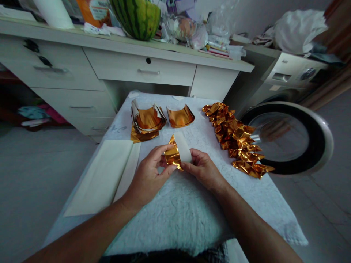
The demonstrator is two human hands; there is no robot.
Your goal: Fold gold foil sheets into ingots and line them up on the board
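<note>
Over the middle of the cloth-covered table, my left hand (153, 170) pinches the creased gold side of a gold foil paper (172, 156). At its pale, smooth right side, my right hand (203, 168) grips the same sheet between thumb and fingers. Just beyond, a curled gold sheet (180, 116) lies on the cloth, and left of it sits a stack of curled gold foil papers (148, 118) with white backs. On the right, several folded gold foil pieces (233, 135) lie in an overlapping row.
White paper sheets (101, 175) lie along the table's left side. An open washing machine door (287, 137) stands close to the right edge. Behind is a white desk (164, 69) with drawers, carrying a cut watermelon (137, 16) and plastic bags (189, 29).
</note>
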